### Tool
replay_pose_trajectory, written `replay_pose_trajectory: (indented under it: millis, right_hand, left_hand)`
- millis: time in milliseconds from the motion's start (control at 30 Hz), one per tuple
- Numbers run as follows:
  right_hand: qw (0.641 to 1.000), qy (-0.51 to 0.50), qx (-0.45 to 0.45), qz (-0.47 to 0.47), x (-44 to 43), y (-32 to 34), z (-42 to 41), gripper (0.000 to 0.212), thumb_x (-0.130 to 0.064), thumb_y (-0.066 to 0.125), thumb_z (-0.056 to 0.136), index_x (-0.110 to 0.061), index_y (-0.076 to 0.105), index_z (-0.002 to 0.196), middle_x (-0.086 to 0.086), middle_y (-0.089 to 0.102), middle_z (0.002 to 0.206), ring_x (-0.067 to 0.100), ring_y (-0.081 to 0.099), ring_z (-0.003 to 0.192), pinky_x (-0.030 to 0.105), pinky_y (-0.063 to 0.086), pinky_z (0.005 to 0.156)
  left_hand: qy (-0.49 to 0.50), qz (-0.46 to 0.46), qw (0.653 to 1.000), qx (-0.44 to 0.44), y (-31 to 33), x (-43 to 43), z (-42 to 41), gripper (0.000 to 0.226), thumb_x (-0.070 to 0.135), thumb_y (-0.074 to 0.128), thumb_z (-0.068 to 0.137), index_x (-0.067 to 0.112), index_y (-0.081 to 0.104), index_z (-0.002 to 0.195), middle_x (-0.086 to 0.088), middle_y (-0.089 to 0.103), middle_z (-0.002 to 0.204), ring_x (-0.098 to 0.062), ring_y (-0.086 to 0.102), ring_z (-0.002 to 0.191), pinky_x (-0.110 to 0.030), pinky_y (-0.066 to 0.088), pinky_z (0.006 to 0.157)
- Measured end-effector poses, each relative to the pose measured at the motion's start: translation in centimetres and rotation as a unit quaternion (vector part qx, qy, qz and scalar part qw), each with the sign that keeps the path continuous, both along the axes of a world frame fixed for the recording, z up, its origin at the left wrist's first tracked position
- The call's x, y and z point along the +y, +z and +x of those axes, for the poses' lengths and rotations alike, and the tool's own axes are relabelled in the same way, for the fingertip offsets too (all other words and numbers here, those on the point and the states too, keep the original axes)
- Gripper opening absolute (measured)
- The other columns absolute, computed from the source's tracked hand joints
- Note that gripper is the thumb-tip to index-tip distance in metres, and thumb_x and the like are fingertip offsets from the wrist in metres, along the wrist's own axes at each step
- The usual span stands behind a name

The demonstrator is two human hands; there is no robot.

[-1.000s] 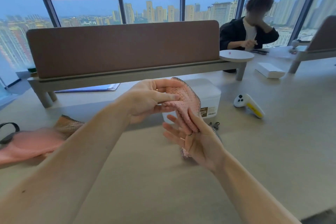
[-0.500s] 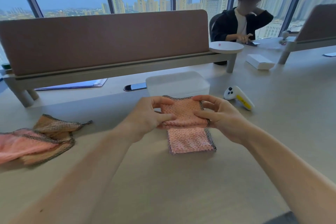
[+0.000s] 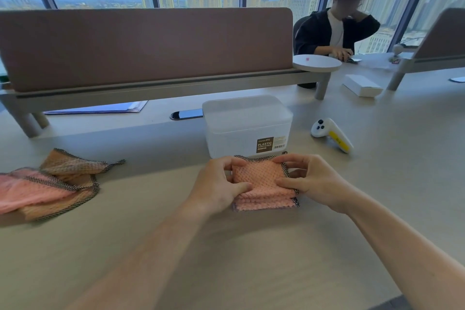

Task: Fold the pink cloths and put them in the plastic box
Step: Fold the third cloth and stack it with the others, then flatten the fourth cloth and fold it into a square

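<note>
A pink cloth [image 3: 261, 184] with dark checked edging lies folded into a small thick square on the table, just in front of the translucent plastic box [image 3: 247, 124]. My left hand [image 3: 219, 189] grips its left side and my right hand [image 3: 308, 182] grips its right side, thumbs on top. The box stands upright with a brown label on its front; I cannot tell what is inside. A loose heap of more pink and tan cloths [image 3: 47, 184] lies at the far left of the table.
A white and yellow controller [image 3: 331, 134] lies right of the box. A dark phone [image 3: 187, 114] and papers [image 3: 100, 108] sit behind, under a brown desk divider [image 3: 146, 45]. A white carton [image 3: 362, 85] and a seated person [image 3: 337, 27] are at the back right.
The cloth went from held up in the air to lying on the table. It was then folded once more, from a longer strip into a compact square, with both hands still on it.
</note>
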State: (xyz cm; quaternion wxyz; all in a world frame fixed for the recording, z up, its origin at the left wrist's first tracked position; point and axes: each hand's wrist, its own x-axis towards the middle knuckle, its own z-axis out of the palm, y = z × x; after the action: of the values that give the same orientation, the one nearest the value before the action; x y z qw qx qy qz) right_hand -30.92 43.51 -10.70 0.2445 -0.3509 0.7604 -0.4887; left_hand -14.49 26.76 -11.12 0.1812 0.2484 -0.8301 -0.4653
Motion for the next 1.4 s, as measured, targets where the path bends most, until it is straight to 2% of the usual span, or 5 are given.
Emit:
replay_pose_trajectory:
  millis: [367,700,1033,1200,1400]
  right_hand:
    - [0.934,0.001,0.351,0.062,-1.2,1.1,2.0,0.052,-0.042,0.053,0.096,-0.033,0.049,0.146,-0.012,0.032,0.160,0.009,0.020,0.150,0.032,0.020,0.121]
    - [0.867,0.093,0.416,0.257,-1.7,-2.1,3.3,0.081,-0.064,-0.008,0.095,-0.019,-0.001,0.162,-0.005,-0.005,0.171,0.008,-0.012,0.155,0.032,-0.007,0.127]
    - [0.889,0.047,0.398,0.223,-1.5,-1.3,3.4,0.081,-0.072,0.002,0.092,-0.032,-0.004,0.162,-0.014,-0.009,0.169,-0.002,-0.019,0.151,0.032,-0.011,0.125]
    - [0.896,-0.029,0.443,0.014,-3.7,1.7,6.4,0.073,-0.062,0.029,0.097,-0.028,0.019,0.161,-0.010,0.014,0.169,0.007,0.005,0.156,0.029,0.003,0.123]
    - [0.889,0.100,0.446,-0.037,-8.5,-0.3,14.9,0.062,-0.058,0.036,0.099,-0.027,0.038,0.153,-0.008,0.033,0.161,0.013,0.021,0.153,0.039,0.022,0.122]
  left_hand:
    - [-0.008,-0.303,0.951,-0.061,0.4,1.4,-0.6,0.063,0.047,0.049,0.098,0.028,0.033,0.156,0.001,0.022,0.165,-0.018,0.016,0.153,-0.037,0.016,0.125]
    - [-0.073,-0.299,0.938,-0.161,-2.6,2.2,-1.1,0.068,0.046,0.022,0.105,0.016,0.002,0.163,0.001,-0.004,0.171,-0.012,-0.011,0.156,-0.038,-0.009,0.127]
    - [-0.086,-0.249,0.962,-0.073,0.5,-0.9,4.3,0.063,0.049,0.035,0.105,0.028,0.017,0.162,0.005,0.022,0.168,-0.010,0.017,0.153,-0.030,0.014,0.125]
    - [0.077,-0.337,0.938,0.016,2.8,-10.2,15.0,0.017,0.037,0.053,0.097,0.031,0.062,0.110,0.014,0.067,0.103,-0.010,0.062,0.101,-0.039,0.052,0.088]
    - [0.263,-0.319,0.898,-0.154,2.5,-19.1,24.7,0.024,0.029,0.069,0.090,0.027,0.067,0.114,0.000,0.068,0.114,-0.024,0.060,0.112,-0.042,0.048,0.095]
